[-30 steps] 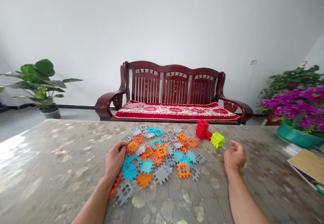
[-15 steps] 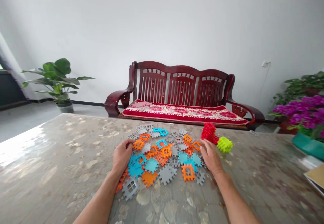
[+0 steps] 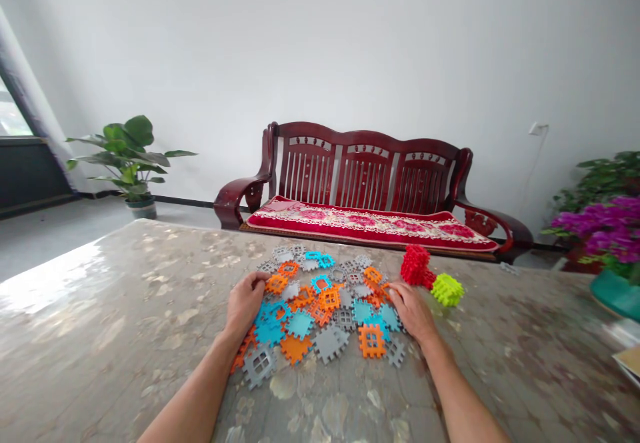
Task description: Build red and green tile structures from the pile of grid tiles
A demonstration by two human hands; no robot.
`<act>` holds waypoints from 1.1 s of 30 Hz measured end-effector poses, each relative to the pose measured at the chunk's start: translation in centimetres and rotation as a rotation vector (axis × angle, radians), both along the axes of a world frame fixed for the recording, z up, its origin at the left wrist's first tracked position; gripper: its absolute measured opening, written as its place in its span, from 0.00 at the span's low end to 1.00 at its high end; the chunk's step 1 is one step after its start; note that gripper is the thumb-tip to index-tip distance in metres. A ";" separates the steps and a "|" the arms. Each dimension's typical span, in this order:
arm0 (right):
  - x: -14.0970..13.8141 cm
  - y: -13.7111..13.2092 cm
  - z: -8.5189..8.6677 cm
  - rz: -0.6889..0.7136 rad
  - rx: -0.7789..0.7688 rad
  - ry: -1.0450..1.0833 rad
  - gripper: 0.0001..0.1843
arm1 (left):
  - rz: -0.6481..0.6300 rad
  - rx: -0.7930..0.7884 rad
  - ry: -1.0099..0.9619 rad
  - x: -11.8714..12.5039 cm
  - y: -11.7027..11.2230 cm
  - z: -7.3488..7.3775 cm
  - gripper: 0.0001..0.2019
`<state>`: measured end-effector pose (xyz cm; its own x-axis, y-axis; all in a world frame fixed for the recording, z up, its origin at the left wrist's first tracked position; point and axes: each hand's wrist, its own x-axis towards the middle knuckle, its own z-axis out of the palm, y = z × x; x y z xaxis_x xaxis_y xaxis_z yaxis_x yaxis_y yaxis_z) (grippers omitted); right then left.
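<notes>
Interlocking plastic tiles with notched edges, in orange, blue and grey, lie heaped between my two hands. My left hand [image 3: 246,301] rests at the left of the heap, its fingers bent and pinched at the edge of an orange window tile [image 3: 276,284]. At the right side, my right hand [image 3: 413,308] pinches another orange tile [image 3: 382,289], which is tilted up. Nearer me are a large grey tile [image 3: 330,343], an orange window tile [image 3: 372,341] and a grey window tile [image 3: 259,364]. Blue tiles [image 3: 270,323] lie beside my left wrist.
A red block build [image 3: 415,265] and a yellow-green cube [image 3: 447,289] stand just beyond my right hand. A potted plant with purple flowers [image 3: 605,226] is at the right of the table [image 3: 165,309]. Behind the table is a wooden bench [image 3: 363,163].
My right hand has moved slightly left and now grips an orange tile, tilting it. My left hand stays by its orange tile. The view has turned a little left.
</notes>
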<state>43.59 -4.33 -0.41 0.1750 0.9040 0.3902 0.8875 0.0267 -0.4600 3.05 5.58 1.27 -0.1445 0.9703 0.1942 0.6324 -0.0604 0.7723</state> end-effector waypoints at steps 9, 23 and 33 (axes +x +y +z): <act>0.0 0.2 -0.3 -0.006 0.040 -0.008 0.22 | 0.002 -0.026 -0.016 0.2 -0.1 0.4 0.14; 0.4 0.6 -0.5 -0.012 0.041 0.060 0.20 | -0.002 -0.029 -0.014 0.3 -0.2 0.7 0.15; 0.4 0.6 -0.5 -0.028 0.045 0.054 0.20 | -0.007 -0.032 -0.051 0.3 -0.3 0.8 0.15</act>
<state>43.97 -3.76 -0.95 0.2215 0.8802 0.4197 0.8623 0.0243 -0.5059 3.40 5.27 2.05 -0.1464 0.9769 0.1558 0.5915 -0.0398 0.8053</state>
